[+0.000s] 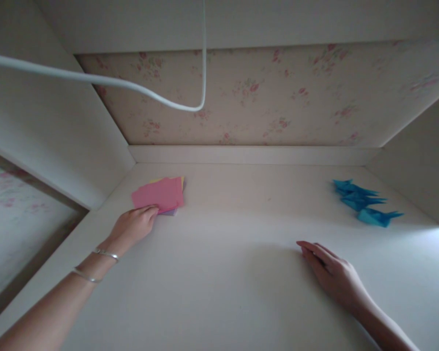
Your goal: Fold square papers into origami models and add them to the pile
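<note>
A person is working at a white table (205, 278), the left hand (137, 226) reaching to a small stack of coloured paper (159, 192) at the far left; pink is lying on top, while a yellow sheet (183, 182) is peeking out behind and a purple sheet (170, 212) is showing at the near edge; the overlapping sheets are probably lying together so that one side is serving as the supply, within easy reach of the left arm. On the far right, what look like three pointed blue paper shapes (364, 200) are standing close together in a slanting row, apparently grouped there to be out of the way of both hands.

The left arm is stretching in from the lower left corner, silver bracelets (106, 254) circling the wrist; the back of the hand is facing up, the fingers are lying close together and the tips are touching the near edge of the pink paper, though whether they are pinching a sheet or merely resting on it cannot be told. The right hand (338, 275) is entering from the lower right, pointing inward and away from the body; its fingers are curling loosely, the thumb is lying close to the forefinger, and nothing is showing in its grasp; whether the tips are meeting is unclear. A white cable (131, 85) is looping overhead, in front of flowered wallpaper (241, 97).
</note>
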{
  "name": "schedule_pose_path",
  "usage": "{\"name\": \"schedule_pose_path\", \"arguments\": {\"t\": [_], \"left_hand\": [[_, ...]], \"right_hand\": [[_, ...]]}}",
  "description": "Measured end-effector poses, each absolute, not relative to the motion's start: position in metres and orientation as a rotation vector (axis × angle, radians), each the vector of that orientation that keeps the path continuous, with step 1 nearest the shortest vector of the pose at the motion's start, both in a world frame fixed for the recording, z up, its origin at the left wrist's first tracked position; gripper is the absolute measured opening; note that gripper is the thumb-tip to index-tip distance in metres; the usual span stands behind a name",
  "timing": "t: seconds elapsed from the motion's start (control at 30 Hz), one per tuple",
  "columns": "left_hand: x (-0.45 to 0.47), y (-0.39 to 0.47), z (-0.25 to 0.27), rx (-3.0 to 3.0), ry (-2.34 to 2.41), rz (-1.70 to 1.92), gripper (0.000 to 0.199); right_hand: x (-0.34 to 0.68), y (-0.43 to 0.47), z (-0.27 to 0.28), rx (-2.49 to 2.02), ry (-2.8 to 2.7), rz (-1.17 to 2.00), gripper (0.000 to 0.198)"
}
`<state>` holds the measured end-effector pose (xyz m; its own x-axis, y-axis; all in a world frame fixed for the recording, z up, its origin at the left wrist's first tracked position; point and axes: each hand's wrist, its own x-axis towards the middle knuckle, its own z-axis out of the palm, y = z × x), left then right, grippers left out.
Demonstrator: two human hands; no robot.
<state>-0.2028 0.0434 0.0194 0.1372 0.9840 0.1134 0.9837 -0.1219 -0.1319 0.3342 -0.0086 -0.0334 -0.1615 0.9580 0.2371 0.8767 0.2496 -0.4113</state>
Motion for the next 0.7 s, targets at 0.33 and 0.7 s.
{"name": "schedule_pose_path", "arguments": {"t": [0.33, 0.7], "left_hand": [[-0.195, 0.04, 0.014, -2.052, -1.984, -0.158, 0.034], [-0.179, 0.038, 0.024, -1.746, -1.865, -0.965, 0.024]], "right_hand": [[0.335, -0.012, -0.035, -1.651, -2.117, 0.235, 0.029], [0.332, -0.013, -0.031, -1.664, -1.969, 0.372, 0.029]]}}
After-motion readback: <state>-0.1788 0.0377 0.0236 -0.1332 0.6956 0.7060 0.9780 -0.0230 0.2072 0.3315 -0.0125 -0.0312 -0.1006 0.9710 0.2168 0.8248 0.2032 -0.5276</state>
